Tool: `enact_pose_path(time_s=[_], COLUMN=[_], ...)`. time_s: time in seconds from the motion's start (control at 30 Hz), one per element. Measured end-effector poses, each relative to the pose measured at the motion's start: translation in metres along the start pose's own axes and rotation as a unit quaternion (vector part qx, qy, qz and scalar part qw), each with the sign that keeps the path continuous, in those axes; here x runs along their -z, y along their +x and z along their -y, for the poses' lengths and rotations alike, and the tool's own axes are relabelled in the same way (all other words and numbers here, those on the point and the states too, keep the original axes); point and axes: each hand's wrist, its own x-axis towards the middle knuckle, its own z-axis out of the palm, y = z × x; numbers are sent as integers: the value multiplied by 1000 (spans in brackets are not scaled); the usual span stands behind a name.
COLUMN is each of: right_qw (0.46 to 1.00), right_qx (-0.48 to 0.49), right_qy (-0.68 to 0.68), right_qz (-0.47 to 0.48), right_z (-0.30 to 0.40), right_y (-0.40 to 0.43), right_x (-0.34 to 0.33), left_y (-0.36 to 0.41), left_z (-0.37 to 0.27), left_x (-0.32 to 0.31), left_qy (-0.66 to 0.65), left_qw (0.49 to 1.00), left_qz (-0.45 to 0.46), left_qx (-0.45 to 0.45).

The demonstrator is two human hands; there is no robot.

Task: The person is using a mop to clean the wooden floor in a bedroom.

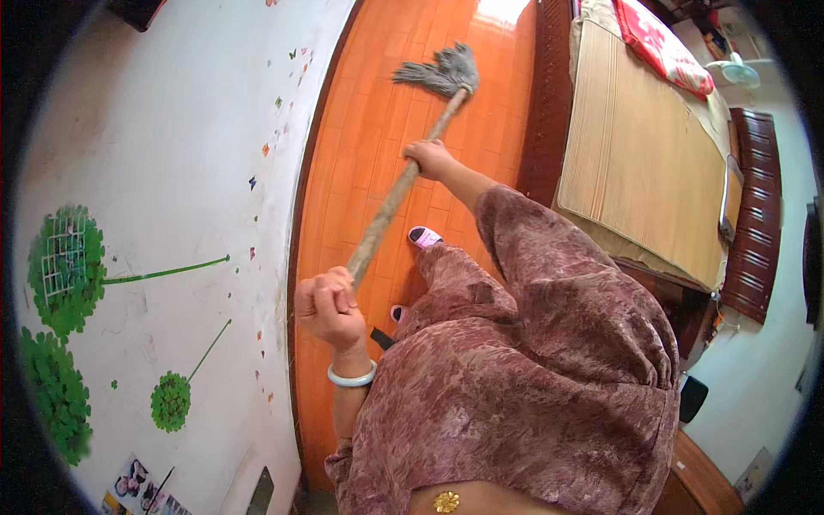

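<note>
A string mop with a wooden handle [381,225] slants up across the view. Its grey mop head [444,69] lies spread on the orange wood-plank floor [373,135]. My left hand [330,308], with a pale bangle [352,375] at the wrist, is closed around the top end of the handle. Farther down, nearer the mop head, my right hand [430,158] wraps the handle too. Below the handle show my feet in slippers [425,237], partly covered by my reddish-brown velvet clothing [489,386].
A white wall [193,161] with green plant and butterfly stickers runs along the left. To the right stands a dark wood bed frame [546,109] with a tan mat [644,154] on it. A red and white folded cloth [666,48] and a fan [740,72] are beyond.
</note>
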Motion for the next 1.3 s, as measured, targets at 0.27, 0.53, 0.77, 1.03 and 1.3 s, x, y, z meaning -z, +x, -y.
enact_pose_path(time_s=[0.27, 0.53, 0.77, 1.03, 1.3], right_qw=[995, 996, 970, 909, 831], right_qx=[-99, -39, 127, 306, 445], right_qy=[-22, -15, -4, 115, 186], right_qz=[5, 82, 207, 258, 278], right_z=[77, 241, 410, 540, 563], right_y=[-128, -182, -218, -261, -250], right_x=[-52, -136, -192, -221, -212], left_y=[-72, -167, -263, -335, -337], left_z=[-41, -128, -249, -335, -342], left_x=[86, 231, 338, 309, 312], left_qy=[-52, 252, 139, 211, 425], left_qw=[994, 955, 979, 883, 693], left_qz=[81, 41, -121, -350, -495], left_qx=[44, -149, -89, -230, -307])
